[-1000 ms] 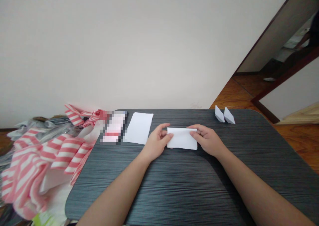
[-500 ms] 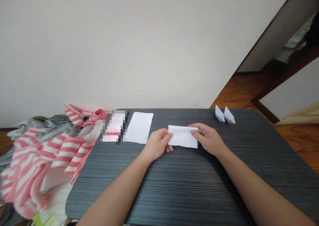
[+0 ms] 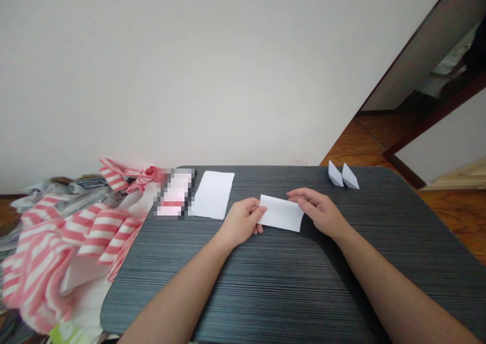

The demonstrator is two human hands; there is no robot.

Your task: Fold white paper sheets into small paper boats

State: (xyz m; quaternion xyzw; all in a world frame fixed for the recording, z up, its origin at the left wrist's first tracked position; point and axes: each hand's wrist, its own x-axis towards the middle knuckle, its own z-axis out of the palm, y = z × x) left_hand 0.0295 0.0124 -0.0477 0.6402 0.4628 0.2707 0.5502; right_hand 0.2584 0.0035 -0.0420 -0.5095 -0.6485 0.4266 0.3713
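Over the middle of the table a small white paper rectangle (image 3: 281, 214) is held, its right end tilted toward me. My left hand (image 3: 245, 220) pinches its left edge, thumb on top and fingers curled beneath. At the paper's right end is my right hand (image 3: 319, 210), its thumb and fingers apart around the upper right corner; whether a fingertip still touches the paper is hard to tell. Left of my hands lies a stack of white paper sheets (image 3: 213, 195). Two folded white paper pieces (image 3: 335, 174) with pointed tips stand at the far right.
The dark wood-grain table (image 3: 258, 293) has rounded corners and meets a pale wall (image 3: 228, 71). A pixelated phone-like object (image 3: 176, 192) lies at the table's left edge. Beside the table is a heap of red-and-white striped cloth (image 3: 96, 230). A doorway and wooden floor (image 3: 353, 141) show at right.
The paper has turned slightly clockwise, its right end dropping toward me. My right hand's thumb and fingers have loosened from its right edge. My left hand keeps its pinch.
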